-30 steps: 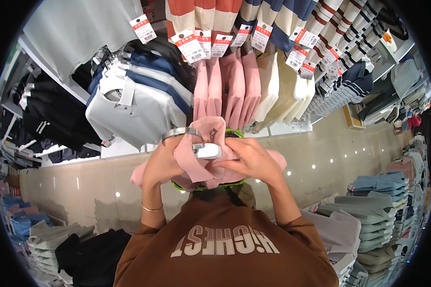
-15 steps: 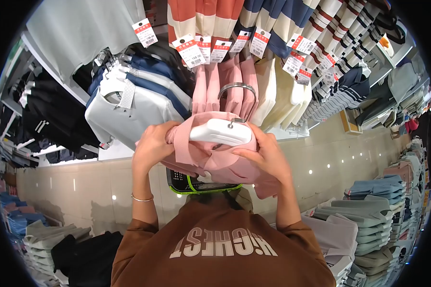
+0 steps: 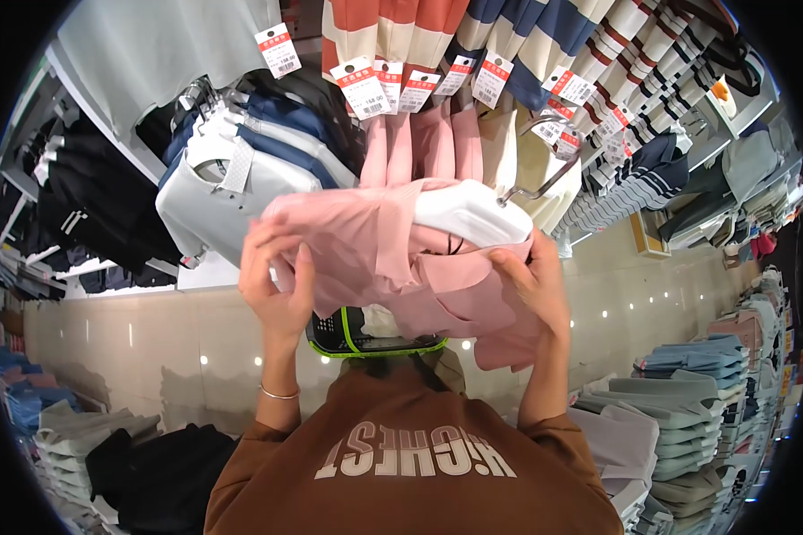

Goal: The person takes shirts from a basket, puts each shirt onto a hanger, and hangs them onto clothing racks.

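A pink collared shirt hangs on a white hanger in front of my chest, its metal hook pointing up and to the right. My right hand grips the shirt at the collar, thumb in front and the other fingers mostly behind. At the opposite shoulder, my left hand rests its loosely bent fingers against the fabric. Its thumb stands apart, not pressing on the cloth. Part of the hanger is hidden inside the shirt.
Pink shirts and striped shirts with price tags hang ahead. Light grey and navy shirts hang to the left. Below my hands is a black basket with a green rim. Folded clothes are stacked at right, a black garment at lower left.
The hanger and my right hand have moved right, and the hook has swung to the right. The shirt is stretched wider leftward. My left hand has loosened, its thumb now apart from the cloth.
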Demonstrator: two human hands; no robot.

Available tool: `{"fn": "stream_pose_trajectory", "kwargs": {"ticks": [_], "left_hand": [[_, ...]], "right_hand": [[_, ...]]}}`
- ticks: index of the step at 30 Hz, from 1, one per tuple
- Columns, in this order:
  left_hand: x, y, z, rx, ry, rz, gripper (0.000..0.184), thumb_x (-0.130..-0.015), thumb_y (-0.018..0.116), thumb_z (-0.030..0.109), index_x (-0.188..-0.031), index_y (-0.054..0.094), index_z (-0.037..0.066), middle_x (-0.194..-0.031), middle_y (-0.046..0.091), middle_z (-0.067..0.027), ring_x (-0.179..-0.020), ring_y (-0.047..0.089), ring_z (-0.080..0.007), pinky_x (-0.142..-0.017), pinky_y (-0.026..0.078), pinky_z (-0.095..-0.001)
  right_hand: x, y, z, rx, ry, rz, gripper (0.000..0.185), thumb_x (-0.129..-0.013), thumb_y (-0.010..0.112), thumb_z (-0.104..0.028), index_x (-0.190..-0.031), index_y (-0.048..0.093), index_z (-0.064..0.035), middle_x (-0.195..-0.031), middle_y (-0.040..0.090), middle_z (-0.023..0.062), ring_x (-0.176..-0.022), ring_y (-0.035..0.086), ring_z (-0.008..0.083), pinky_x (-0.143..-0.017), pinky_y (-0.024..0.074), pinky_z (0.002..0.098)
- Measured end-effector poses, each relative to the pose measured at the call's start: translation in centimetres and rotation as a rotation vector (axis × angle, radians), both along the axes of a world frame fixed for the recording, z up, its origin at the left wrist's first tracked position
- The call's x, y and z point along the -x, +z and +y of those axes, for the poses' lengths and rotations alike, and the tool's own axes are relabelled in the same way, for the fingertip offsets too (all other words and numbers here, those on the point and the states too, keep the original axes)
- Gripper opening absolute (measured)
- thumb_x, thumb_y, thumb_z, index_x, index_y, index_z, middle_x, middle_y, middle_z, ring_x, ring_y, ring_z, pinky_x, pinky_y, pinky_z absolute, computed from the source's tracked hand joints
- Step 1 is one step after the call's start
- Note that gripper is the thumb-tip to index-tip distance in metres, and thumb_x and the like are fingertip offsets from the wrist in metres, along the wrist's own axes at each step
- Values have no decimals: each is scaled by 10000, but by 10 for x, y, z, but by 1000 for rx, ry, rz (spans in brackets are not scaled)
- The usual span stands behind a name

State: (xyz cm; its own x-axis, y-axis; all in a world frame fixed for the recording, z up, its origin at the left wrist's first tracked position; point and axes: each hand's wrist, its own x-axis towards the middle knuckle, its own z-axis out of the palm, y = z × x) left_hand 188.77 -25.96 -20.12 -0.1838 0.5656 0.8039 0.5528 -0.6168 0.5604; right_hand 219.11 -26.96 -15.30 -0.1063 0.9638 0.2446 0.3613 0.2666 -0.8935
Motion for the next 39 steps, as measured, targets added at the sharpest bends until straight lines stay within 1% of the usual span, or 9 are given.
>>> {"fn": "stream_pose_trajectory", "kwargs": {"ticks": [1, 5, 9, 13, 19, 22, 25, 31, 39], "left_hand": [[-3, -6, -3, -7, -48, -50, 141, -730, 659, 9, -861, 608, 6, -932, 601, -128, -935, 599, -300, -972, 378, -497], [-15, -31, -22, -53, -168, -229, 83, -764, 640, -9, -838, 603, -5, -886, 606, -115, -828, 597, -241, -806, 479, -365], [-34, -46, -27, 316, -220, -194, 114, -760, 656, -35, -866, 617, -22, -889, 614, -105, -682, 600, -146, -602, 477, -232], [-54, -33, -36, 253, -286, -143, 115, -759, 656, -74, -861, 644, -22, -937, 621, -113, -704, 620, -141, -632, 496, -246], [-45, 26, -25, -13, -361, 527, 266, -689, 652, -10, -950, 626, 27, -1096, 610, -133, -599, 621, -142, -475, 489, -255], [-47, 42, -13, 208, -279, 880, 348, -670, 622, 7, -1016, 621, 52, -1094, 601, -55, -555, 615, -204, -443, 435, -290], [-46, 22, 4, 135, -205, 999, 264, -675, 591, 49, -939, 606, 43, -1007, 605, -64, -503, 585, -217, -434, 433, -317], [-40, 7, 17, 194, -229, 909, 108, -659, 604, 44, -753, 556, 23, -895, 565, -128, -504, 580, -257, -451, 460, -357], [-27, 32, 18, 378, -247, 954, 88, -690, 614, 20, -736, 558, -29, -901, 561, -212, -594, 604, -345, -526, 497, -399]], "right_hand": [[0, -2, 1, -27, -4, 65, 344, -836, 679, -157, -1103, 574, 33, -760, 623, 18, -647, 498, 45, -578, 425, 211], [-6, 9, 5, -92, -17, 108, 338, -879, 640, -168, -1137, 552, 33, -857, 615, 3, -667, 482, 45, -581, 408, 196], [-5, 18, 7, -137, -36, 203, 392, -903, 620, -209, -1171, 523, 60, -975, 631, 45, -808, 530, 72, -704, 444, 211], [-5, 21, 8, -156, -1, 135, 381, -905, 617, -197, -1177, 524, 53, -1020, 632, 60, -856, 543, 85, -747, 452, 228], [12, 21, 11, -72, 47, 3, 358, -881, 644, -175, -1153, 542, 33, -927, 665, 68, -808, 580, 98, -717, 471, 253], [26, 25, 13, -47, 84, -81, 354, -863, 657, -160, -1137, 547, 35, -855, 675, 91, -747, 599, 116, -687, 476, 262], [32, 21, 16, -84, 100, -101, 359, -850, 662, -154, -1130, 549, 39, -829, 673, 115, -709, 606, 136, -669, 476, 266], [27, 14, 18, -105, 100, -79, 368, -846, 659, -155, -1138, 547, 40, -833, 669, 112, -703, 591, 132, -671, 472, 269], [26, 15, 23, -93, 95, -74, 374, -847, 658, -163, -1140, 546, 41, -808, 654, 93, -675, 556, 104, -637, 461, 263]]}}
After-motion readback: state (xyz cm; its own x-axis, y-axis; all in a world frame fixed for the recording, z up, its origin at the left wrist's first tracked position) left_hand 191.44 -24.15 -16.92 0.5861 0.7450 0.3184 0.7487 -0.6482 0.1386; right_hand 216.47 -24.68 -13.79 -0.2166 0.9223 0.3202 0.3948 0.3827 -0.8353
